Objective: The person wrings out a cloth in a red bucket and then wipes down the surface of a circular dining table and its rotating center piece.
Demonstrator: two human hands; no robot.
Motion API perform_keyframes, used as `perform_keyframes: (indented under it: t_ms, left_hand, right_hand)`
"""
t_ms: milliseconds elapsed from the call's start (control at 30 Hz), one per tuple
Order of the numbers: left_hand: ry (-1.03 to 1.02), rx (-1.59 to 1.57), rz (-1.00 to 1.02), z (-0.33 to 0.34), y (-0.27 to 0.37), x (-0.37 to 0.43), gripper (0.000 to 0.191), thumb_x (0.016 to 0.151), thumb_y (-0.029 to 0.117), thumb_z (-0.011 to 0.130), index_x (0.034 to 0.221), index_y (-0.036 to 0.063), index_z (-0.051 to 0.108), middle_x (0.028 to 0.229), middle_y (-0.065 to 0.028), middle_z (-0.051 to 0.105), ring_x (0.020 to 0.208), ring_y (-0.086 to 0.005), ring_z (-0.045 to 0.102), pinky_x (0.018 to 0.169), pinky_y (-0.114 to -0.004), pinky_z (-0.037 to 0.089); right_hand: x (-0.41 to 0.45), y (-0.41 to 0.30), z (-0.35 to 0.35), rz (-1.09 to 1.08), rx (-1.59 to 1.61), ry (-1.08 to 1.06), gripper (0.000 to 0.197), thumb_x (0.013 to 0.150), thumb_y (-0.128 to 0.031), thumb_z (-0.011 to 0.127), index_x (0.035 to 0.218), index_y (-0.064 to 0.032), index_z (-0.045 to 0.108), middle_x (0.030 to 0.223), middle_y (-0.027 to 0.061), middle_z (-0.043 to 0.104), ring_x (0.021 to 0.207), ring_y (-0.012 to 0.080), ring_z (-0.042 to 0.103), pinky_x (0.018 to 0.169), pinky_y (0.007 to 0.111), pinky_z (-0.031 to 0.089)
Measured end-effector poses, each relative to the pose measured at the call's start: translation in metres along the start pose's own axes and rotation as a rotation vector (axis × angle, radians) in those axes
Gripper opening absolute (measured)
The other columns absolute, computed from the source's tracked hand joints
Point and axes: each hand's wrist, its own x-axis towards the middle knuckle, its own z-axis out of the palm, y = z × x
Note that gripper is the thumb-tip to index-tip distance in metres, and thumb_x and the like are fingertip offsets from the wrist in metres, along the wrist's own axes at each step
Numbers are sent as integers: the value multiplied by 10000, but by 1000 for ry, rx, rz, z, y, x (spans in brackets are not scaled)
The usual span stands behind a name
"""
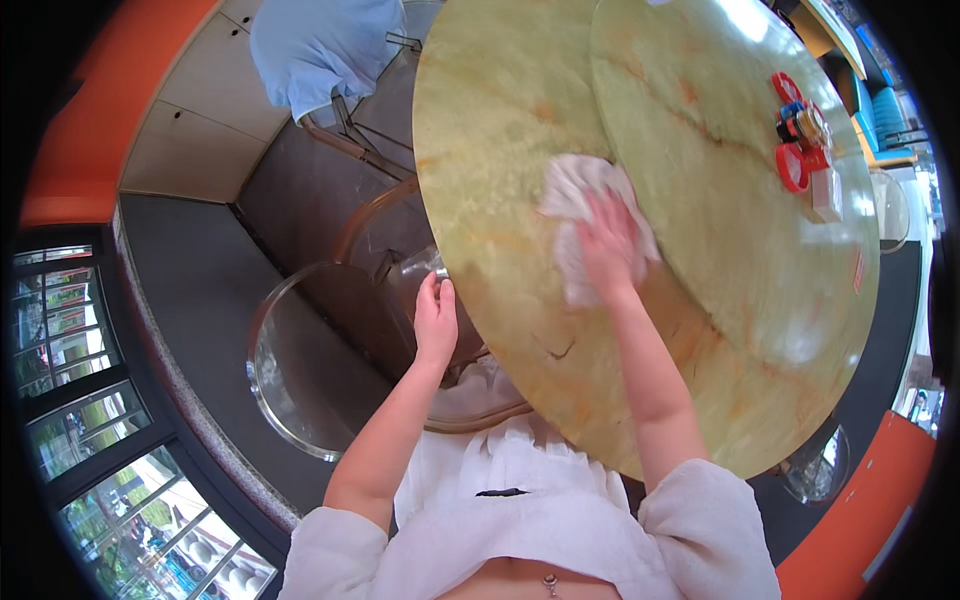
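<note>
A round table (495, 97) with a green-and-brown marbled top fills the middle and right. On it lies a crumpled white cloth (574, 176), close beside the rim of a round marbled turntable (720, 225). My right hand (609, 240) presses down on the cloth with its fingers spread, slightly blurred. My left hand (436, 319) is at the table's left edge, holding nothing visible. Its thumb and fingers are a little apart; whether the fingertips touch the edge is unclear. Below that hand are parts of a clear plastic chair (300, 360).
On the turntable's far side stand red dishes (791, 168), small jars (810, 127) and a white box (827, 195). A chair draped in light blue fabric (322, 45) is at the upper left. Windows (150, 517) line the lower left; an orange panel (855, 487) is lower right.
</note>
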Motion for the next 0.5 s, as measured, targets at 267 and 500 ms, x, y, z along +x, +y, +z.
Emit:
perform_keyframes:
  t_ms: [267,500]
  left_hand:
    - [-59,-128,-200,1,16,21,411,966,310,384,1069,-37,580,1023,-91,607,922,-200,557,828,-308,419]
    - [77,-160,-87,-17,23,48,407,975,277,351,1241,-16,447,1216,-110,496,1141,-189,451,982,-296,337]
  right_hand:
    - [-160,-69,-48,-277,116,-432,634,693,-310,656,1266,-119,461,1345,141,368,1274,407,276,1034,607,161]
    - [52,-156,79,-708,306,-408,479,779,-223,543,1240,-103,492,1390,100,342,1308,321,250,1073,475,194]
